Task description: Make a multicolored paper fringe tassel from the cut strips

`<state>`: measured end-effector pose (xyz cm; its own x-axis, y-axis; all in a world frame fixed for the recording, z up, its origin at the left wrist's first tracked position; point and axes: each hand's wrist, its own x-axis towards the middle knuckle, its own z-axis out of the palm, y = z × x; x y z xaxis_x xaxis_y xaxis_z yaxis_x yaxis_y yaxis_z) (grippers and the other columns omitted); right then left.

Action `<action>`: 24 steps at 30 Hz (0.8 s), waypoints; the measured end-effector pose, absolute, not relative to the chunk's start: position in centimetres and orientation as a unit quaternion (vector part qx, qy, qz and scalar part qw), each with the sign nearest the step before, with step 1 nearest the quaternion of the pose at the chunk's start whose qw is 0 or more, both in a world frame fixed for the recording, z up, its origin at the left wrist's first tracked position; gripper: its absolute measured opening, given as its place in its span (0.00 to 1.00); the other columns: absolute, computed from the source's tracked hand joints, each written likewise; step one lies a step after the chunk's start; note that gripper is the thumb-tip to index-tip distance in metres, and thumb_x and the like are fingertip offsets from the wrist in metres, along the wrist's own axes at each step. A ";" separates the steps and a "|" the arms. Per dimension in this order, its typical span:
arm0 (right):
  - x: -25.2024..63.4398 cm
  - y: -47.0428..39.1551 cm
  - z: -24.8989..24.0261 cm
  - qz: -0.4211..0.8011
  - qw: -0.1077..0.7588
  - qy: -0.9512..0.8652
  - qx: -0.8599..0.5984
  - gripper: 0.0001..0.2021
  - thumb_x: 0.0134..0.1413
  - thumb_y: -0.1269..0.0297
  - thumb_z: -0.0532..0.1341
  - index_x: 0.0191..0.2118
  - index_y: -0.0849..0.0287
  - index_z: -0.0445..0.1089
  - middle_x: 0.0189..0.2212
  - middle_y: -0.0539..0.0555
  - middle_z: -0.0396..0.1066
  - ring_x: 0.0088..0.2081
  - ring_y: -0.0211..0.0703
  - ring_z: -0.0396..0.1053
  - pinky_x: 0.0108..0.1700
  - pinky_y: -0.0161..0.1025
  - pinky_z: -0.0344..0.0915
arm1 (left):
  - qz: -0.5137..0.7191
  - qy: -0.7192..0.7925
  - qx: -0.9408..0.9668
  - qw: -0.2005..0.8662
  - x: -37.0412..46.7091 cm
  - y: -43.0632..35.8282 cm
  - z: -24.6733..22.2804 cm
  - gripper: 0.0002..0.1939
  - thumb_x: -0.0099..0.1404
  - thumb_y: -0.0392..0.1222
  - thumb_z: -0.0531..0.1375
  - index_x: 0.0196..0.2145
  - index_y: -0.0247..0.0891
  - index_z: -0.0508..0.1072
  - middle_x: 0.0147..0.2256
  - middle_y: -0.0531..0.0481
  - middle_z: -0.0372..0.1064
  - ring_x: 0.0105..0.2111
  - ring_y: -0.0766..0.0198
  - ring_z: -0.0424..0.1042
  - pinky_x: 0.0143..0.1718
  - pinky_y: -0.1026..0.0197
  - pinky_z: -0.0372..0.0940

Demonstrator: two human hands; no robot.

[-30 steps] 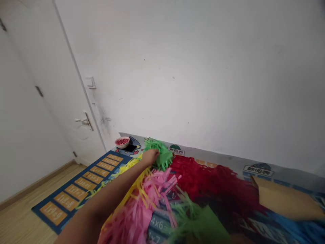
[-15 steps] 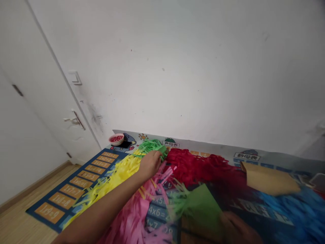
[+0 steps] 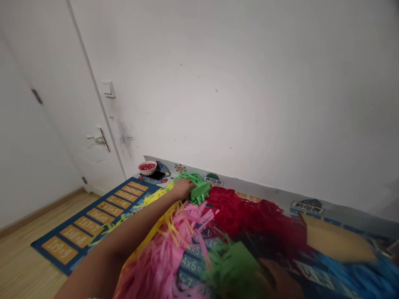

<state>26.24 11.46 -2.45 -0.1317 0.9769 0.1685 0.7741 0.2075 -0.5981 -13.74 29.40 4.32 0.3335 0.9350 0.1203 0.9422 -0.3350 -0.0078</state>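
Observation:
My left hand [image 3: 183, 189] rests on a pile of green paper strips [image 3: 199, 192] at the back of the table. Its fingers reach forward over the strips, beside a flat uncut green piece. Low in the view, my right hand [image 3: 277, 279] is blurred and partly cut off by the lower edge. It grips green fringed paper [image 3: 238, 259], whose strips hang to the left. Between the hands lie pink paper strips [image 3: 162, 253] and red paper strips [image 3: 246, 211]. Yellow paper strips [image 3: 156, 197] lie under and beside my left forearm.
A pink bowl [image 3: 147, 170] of red bits stands at the back left by a black phone-like object [image 3: 157, 175]. At right, a tan piece [image 3: 336, 238] lies above blue strips [image 3: 358, 272]. A printed mat [image 3: 77, 265] covers the table; the wall [image 3: 249, 83] rises behind.
My left hand has come down onto the green pile, its fingers stretched further forward. My right hand has moved slightly left and down with the green fringed paper. The view has shifted a little.

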 end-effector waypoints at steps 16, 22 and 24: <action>8.5 24.9 1.9 0.216 0.298 -0.808 -0.461 0.08 0.51 0.69 0.57 0.34 0.59 0.74 0.34 0.54 0.75 0.36 0.44 0.72 0.41 0.37 0.66 | -0.090 -0.508 -0.857 0.013 -15.3 29.6 3.2 0.18 0.61 0.44 0.64 0.49 0.40 0.72 0.51 0.45 0.68 0.52 0.51 0.65 0.51 0.43 0.61; 4.1 28.5 -0.3 0.200 0.346 -0.772 -0.495 0.07 0.49 0.69 0.58 0.36 0.61 0.70 0.34 0.56 0.73 0.35 0.45 0.72 0.38 0.36 0.66 | -0.110 -0.527 -0.843 0.015 -14.4 31.4 3.1 0.13 0.66 0.47 0.59 0.45 0.36 0.72 0.47 0.45 0.69 0.50 0.54 0.67 0.51 0.44 0.62; 3.0 29.5 -0.6 0.186 0.369 -0.754 -0.511 0.06 0.49 0.69 0.58 0.35 0.61 0.68 0.34 0.56 0.72 0.35 0.46 0.72 0.38 0.36 0.66 | -0.113 -0.531 -0.840 0.015 -13.9 31.8 3.3 0.13 0.66 0.47 0.59 0.44 0.36 0.72 0.47 0.46 0.70 0.49 0.54 0.68 0.50 0.45 0.63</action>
<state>2.95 29.47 -0.62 -0.2058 0.9074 0.3665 0.6324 0.4091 -0.6578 -13.89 31.82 3.30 0.4112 0.8880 0.2057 0.8948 -0.4363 0.0945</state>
